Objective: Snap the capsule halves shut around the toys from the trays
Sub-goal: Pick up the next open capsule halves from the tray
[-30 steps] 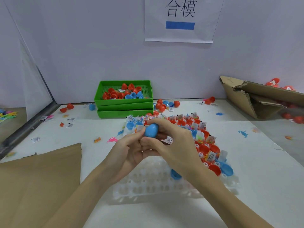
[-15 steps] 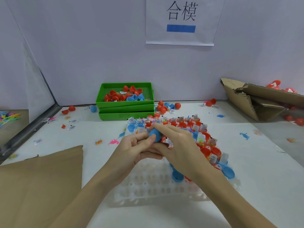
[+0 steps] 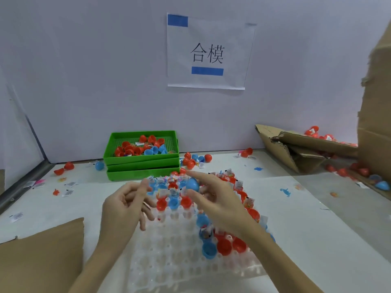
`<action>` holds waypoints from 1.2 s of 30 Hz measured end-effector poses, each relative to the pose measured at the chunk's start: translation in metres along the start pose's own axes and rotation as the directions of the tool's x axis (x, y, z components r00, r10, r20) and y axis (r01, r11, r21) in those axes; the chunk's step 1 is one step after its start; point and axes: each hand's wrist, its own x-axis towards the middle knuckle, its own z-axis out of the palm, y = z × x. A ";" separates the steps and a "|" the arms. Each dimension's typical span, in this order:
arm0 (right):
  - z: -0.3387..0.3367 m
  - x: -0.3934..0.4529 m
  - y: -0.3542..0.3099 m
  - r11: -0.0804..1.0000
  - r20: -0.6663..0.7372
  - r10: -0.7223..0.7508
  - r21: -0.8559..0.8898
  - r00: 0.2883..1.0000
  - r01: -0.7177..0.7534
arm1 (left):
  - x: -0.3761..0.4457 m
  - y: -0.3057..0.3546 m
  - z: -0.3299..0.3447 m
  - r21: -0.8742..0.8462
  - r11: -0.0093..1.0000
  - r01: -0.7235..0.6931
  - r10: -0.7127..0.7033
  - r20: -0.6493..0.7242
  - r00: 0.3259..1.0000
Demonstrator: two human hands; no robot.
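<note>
Over the clear tray, right fingers hold a blue capsule — grip part-hidden — left fingers loose, empty.

The blue capsule at the fingertips of my right hand was smooth, glossy plastic. The clear tray under my hands was thin, translucent plastic with a soft sheen, and the red capsule halves seated in it shone the same way. The green trays were matt, opaque plastic, the top one with a perforated floor. The torn box was rough brown cardboard, the sign plain matt paper, and the table a smooth, dull white.
</note>
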 end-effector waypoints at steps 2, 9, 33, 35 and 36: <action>-0.014 0.011 0.001 0.919 0.005 0.213 0.339 0.977 -0.202 | 0.003 -0.005 -0.007 0.041 0.998 -0.041 0.043 -0.062 0.997; -0.134 0.118 -0.003 0.282 -0.234 0.417 0.952 0.878 0.120 | 0.006 -0.019 -0.008 0.114 0.993 -0.009 0.012 -0.025 1.000; -0.039 0.009 0.021 0.978 -0.267 0.172 0.159 0.948 -0.133 | 0.004 -0.039 -0.003 0.659 0.669 -0.343 0.152 0.330 0.932; -0.036 0.010 0.022 0.978 -0.256 0.175 0.155 0.951 -0.139 | 0.003 -0.036 -0.002 0.636 0.711 -0.299 0.132 0.297 0.946; -0.035 0.010 0.023 0.979 -0.251 0.174 0.147 0.952 -0.140 | 0.002 -0.035 -0.001 0.623 0.729 -0.285 0.127 0.287 0.950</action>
